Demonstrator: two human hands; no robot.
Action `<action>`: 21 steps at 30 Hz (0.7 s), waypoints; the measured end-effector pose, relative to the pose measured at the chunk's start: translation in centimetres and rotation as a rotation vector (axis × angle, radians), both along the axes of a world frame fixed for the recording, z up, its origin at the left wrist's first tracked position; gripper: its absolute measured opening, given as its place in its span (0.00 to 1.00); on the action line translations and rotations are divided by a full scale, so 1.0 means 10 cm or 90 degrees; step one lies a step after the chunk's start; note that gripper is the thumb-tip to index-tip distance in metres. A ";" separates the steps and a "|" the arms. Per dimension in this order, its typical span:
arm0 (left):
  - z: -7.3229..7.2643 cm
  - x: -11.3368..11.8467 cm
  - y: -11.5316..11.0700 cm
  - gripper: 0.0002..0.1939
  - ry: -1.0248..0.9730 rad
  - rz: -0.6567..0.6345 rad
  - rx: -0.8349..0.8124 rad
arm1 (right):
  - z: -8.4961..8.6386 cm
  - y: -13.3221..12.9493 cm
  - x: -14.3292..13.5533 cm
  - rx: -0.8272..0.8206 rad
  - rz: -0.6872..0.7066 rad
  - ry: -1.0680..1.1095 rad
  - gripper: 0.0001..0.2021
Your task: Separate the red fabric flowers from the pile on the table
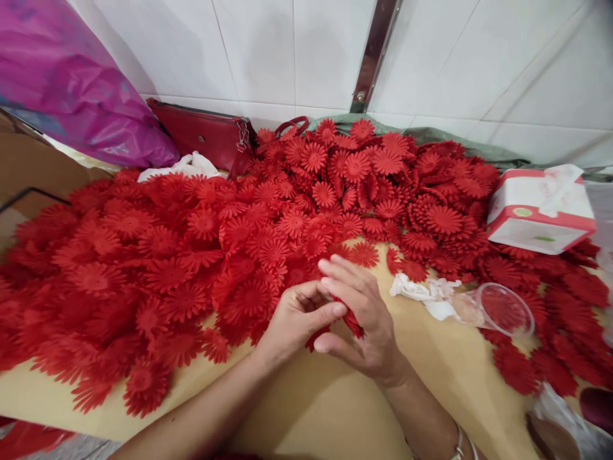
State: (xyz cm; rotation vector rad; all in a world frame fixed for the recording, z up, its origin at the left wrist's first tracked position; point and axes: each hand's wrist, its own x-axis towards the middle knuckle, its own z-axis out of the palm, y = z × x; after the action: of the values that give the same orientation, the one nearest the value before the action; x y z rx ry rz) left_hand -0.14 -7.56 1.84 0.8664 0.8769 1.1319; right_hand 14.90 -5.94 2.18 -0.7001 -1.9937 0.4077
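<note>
Pinching a red flower piece (353, 321) with left hand (293, 317), thumb and fingertips drawn nearly together. Cupping the same piece with right hand (372, 324), about half open, fingers curved over, thumb parted; cannot tell how firm on that side. Held above the table (335, 409), between both palms, at near centre. Mostly covered by fingers, so cannot count layers.

Judging progress: looks mid-batch, with 1 piece in work. See loose flowers (167, 275) spread wide at left, thin-looking, likely not yet handled. See a darker heap (440, 220) at far centre and right, denser, seemingly stacked in places; maybe done, cannot confirm. Seems plenty left, going by the spread at left.

Also logging: tissue box (536, 217) on the heap at right; crumpled tissue (426, 292) just beside clear plastic cup (474, 308), nearer; red purse (201, 135) by the tiled wall (258, 51); purple bag (86, 83) at far left.
</note>
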 end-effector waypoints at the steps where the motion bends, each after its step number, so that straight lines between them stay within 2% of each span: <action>1: 0.01 0.00 0.00 0.16 -0.022 -0.039 -0.003 | 0.02 0.00 -0.01 -0.003 0.006 0.012 0.25; 4: 0.04 -0.01 -0.02 0.15 -0.029 -0.111 -0.004 | 0.05 -0.01 -0.03 -0.047 -0.014 0.106 0.12; 6: 0.05 0.00 -0.02 0.17 0.003 -0.121 -0.001 | 0.04 -0.02 -0.03 -0.077 -0.040 0.175 0.10; 10: 0.02 0.02 -0.03 0.23 0.008 -0.122 0.010 | -0.04 -0.02 0.03 -0.125 -0.100 0.251 0.16; 13: 0.00 0.03 -0.04 0.20 0.034 -0.097 0.045 | -0.08 -0.02 0.09 -0.175 -0.163 0.252 0.21; 15: 0.00 0.03 -0.06 0.17 0.074 -0.046 0.115 | -0.07 -0.01 0.10 -0.227 -0.204 0.262 0.22; 17: 0.01 0.02 -0.06 0.18 0.147 0.009 0.226 | -0.04 -0.01 0.09 -0.316 -0.215 0.289 0.23; 19: 0.02 0.01 -0.06 0.23 0.249 0.041 0.330 | -0.02 0.00 0.06 -0.432 -0.179 0.324 0.25; 21: 0.02 -0.01 -0.04 0.25 0.320 0.044 0.393 | -0.01 -0.01 0.02 -0.545 -0.095 0.360 0.27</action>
State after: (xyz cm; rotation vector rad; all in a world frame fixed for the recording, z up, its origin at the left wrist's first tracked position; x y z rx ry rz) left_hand -0.26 -7.95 2.04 1.6908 0.9769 1.2918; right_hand 15.12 -6.02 2.09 -1.0896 -1.1733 1.2470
